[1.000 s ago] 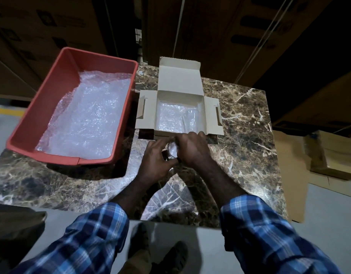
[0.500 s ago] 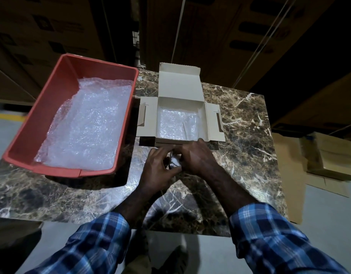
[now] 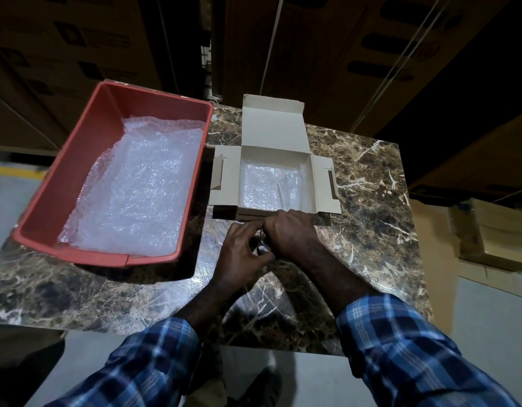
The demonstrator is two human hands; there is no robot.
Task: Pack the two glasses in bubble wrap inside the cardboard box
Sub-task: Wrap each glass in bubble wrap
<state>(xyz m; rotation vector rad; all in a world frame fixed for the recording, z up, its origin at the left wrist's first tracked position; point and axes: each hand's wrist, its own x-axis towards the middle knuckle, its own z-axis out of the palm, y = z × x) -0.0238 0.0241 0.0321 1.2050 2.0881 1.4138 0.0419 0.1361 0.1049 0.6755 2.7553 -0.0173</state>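
Observation:
An open cardboard box (image 3: 272, 129) lies on the marble table (image 3: 365, 201), its lid and side flaps spread out. Bubble wrap (image 3: 265, 186) lines its bottom. Just in front of the box, my left hand (image 3: 242, 254) and my right hand (image 3: 289, 233) are cupped together around a clear glass (image 3: 262, 245). Only a small shiny part of the glass shows between the fingers. A sheet of clear bubble wrap (image 3: 221, 277) lies on the table under my hands. A second glass is not visible.
A red plastic bin (image 3: 74, 174) holding a pile of bubble wrap (image 3: 136, 195) sits at the table's left. Cardboard boxes (image 3: 495, 236) lie on the floor to the right. Stacked cartons fill the dark background. The table's near edge is close to my sleeves.
Both hands stay closed around the glass in front of the box, with small finger shifts. The camera view has tilted slightly.

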